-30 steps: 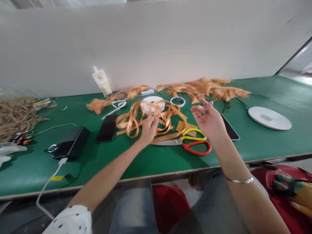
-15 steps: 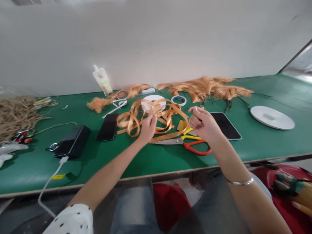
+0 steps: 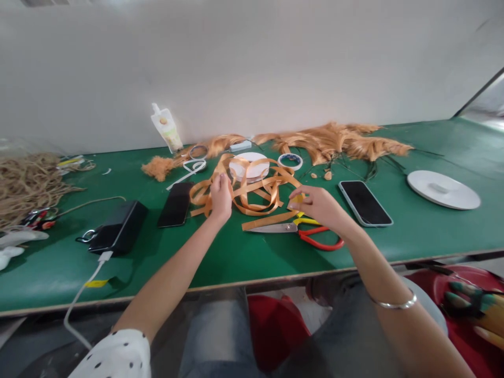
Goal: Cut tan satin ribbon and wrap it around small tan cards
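A loose heap of tan-orange ribbon lies in loops on the green table. My left hand is closed on a ribbon loop at the heap's left side; its fingertips are partly hidden. At the right edge of the heap, my right hand hovers with thumb and fingers curved but apart, beside a small yellow-tan piece. Just below that hand lie scissors with one yellow and one red handle. A flat strip of ribbon runs along their blade. Behind the heap is a white disc-shaped spool.
Phones lie left and right of the ribbon. A black box with a white cable and a rope pile are at left. Tape roll, orange fibre bundles, white pouch and white disc lie farther out.
My left hand has moved left across the ribbon heap. My right hand has come down and left from above the scissors, its fingers opening from a curled pinch.
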`<state>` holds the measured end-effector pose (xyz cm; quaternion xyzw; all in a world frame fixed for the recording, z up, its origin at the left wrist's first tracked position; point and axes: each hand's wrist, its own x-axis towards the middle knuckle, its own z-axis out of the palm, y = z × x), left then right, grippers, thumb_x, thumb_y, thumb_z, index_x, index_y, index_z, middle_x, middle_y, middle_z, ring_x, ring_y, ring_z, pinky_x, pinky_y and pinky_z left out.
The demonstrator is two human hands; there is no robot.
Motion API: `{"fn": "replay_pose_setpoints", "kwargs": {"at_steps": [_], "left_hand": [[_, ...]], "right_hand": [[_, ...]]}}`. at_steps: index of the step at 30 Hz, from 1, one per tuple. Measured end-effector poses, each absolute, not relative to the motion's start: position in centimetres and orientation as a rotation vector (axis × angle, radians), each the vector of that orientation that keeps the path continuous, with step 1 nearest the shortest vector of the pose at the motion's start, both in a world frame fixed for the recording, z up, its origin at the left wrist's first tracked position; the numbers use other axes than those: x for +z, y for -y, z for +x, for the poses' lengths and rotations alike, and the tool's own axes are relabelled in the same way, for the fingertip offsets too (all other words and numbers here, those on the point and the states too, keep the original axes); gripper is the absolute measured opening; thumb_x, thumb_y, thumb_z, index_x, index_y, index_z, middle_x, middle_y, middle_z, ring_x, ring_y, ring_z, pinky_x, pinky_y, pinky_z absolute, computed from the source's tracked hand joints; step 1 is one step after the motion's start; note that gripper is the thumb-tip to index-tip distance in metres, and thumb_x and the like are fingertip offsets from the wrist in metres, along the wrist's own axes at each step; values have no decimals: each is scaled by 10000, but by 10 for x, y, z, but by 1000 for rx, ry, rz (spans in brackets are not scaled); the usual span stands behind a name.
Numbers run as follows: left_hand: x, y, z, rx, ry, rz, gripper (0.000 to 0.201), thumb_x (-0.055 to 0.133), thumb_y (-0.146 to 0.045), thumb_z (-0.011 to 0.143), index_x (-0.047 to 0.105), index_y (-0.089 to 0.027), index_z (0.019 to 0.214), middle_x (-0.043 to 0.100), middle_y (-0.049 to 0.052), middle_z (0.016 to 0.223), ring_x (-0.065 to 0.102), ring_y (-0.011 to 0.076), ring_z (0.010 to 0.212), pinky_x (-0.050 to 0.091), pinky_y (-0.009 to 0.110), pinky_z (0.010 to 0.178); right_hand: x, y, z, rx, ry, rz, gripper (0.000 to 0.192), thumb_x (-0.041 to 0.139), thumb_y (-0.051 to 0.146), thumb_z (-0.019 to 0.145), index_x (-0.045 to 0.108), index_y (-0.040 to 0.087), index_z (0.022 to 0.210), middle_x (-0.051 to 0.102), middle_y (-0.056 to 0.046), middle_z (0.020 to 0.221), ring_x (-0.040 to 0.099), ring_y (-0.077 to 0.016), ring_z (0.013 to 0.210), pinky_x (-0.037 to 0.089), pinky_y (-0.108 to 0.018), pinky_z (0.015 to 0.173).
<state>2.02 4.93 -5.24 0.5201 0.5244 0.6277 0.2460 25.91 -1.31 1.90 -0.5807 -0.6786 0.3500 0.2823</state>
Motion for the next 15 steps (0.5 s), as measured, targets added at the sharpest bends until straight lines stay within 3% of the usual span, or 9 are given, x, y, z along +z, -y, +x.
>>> {"fn": "replay_pose_setpoints", "kwargs": {"at_steps": [3, 6, 9, 13, 15], "left_hand": [[-48, -46, 22, 1780, -1461, 1353, 468, 382, -613, 875, 373, -209, 639, 306, -36, 572, 330, 109, 525, 277, 266, 512], [-45, -42, 25, 1765, -1470, 1365, 466, 408, -593, 876, 394, -200, 625, 303, -35, 562, 322, 108, 531, 264, 272, 521], [-43, -41, 26, 1787, -1473, 1355, 444, 421, -533, 899, 385, -197, 611, 308, -32, 557, 313, 106, 531, 257, 274, 521], [-44, -42, 25, 1773, -1478, 1356, 412, 415, -463, 923, 382, -199, 610, 322, -30, 555, 322, 104, 525, 258, 274, 515], [-45, -43, 24, 1758, -1482, 1359, 404, 410, -453, 926, 385, -200, 613, 323, -31, 552, 322, 103, 515, 256, 275, 510]], "right_hand": [[13, 12, 260, 324, 2069, -1930, 157, 622, 213, 760, 664, 197, 910, 571, -33, 580, 533, -189, 575, 294, -273, 536], [8, 6, 265, 121, 1971, -2039, 201, 500, 240, 849, 680, 168, 904, 657, -115, 701, 622, -271, 699, 374, -319, 589], [9, -2, 274, 374, 1614, -1783, 271, 452, 289, 894, 656, 158, 772, 663, -101, 667, 648, -250, 708, 455, -357, 695], [14, -6, 278, 1101, 1039, -1084, 246, 509, 348, 890, 633, 184, 755, 686, -51, 722, 674, -173, 763, 511, -323, 813], [17, -5, 277, 1347, 878, -913, 207, 539, 320, 884, 627, 192, 748, 620, 3, 586, 640, -121, 644, 528, -276, 774]]}}
